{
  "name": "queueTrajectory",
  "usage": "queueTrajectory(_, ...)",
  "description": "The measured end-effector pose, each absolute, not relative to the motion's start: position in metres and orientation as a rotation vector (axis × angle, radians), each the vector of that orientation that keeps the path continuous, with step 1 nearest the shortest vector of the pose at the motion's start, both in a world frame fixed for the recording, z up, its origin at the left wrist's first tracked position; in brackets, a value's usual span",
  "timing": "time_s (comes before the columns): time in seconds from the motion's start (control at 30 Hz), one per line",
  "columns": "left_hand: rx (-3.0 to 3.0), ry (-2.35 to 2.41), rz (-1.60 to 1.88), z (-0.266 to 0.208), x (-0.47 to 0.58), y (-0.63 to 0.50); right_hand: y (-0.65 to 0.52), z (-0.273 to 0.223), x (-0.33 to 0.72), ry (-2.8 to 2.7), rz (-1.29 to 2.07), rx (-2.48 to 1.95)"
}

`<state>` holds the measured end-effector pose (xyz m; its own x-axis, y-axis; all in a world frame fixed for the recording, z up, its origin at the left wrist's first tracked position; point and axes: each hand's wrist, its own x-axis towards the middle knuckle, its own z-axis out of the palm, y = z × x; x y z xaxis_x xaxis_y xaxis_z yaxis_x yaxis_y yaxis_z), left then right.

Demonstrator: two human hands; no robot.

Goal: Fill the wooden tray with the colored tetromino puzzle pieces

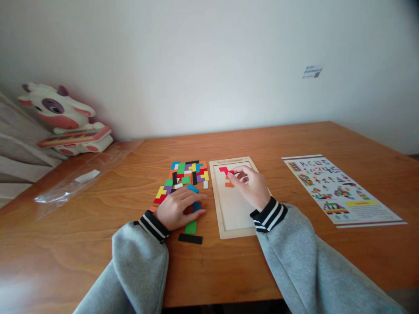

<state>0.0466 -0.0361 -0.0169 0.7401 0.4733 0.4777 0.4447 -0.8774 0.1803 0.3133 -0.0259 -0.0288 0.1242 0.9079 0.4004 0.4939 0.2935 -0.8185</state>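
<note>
My right hand [251, 185] is over a shallow wooden puzzle tray [218, 213], with thumb and fingers pinched on a red puzzle piece [223, 169] near the tray's upper left. Just below it, an orange puzzle piece [229, 184] lies inside the tray, partly hidden by the fingers. To the left, my left hand [176, 207] rests over loose pieces with its fingers stretched out and apart. A blue piece [192, 188] shows above those fingers, another blue one is partly under them. Nearer to me lie a green piece [190, 227] and a black bar [190, 238].
Many coloured puzzle pieces [181, 168] lie packed together left of the tray. A printed pattern sheet [340, 189] is on the right of the wooden table [225, 274]. A clear plastic bag [62, 187] and a cow-shaped toy keyboard [75, 136] are at the left, by the wall.
</note>
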Motion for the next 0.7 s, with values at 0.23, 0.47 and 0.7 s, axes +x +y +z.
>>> queueTrajectory(0.23,2.861,0.775,0.787,-0.019,0.046,-0.036,-0.028,-0.042,0.314,-1.927,0.385,-1.353)
queueTrajectory(0.47,2.847,0.768,0.804,-0.019,0.047,-0.036,-0.028,-0.038,0.315,-1.924,0.243,-1.432)
queueTrajectory(0.7,2.847,0.75,0.82,-0.018,0.047,-0.036,-0.026,-0.026,0.321,-1.687,0.42,-1.37)
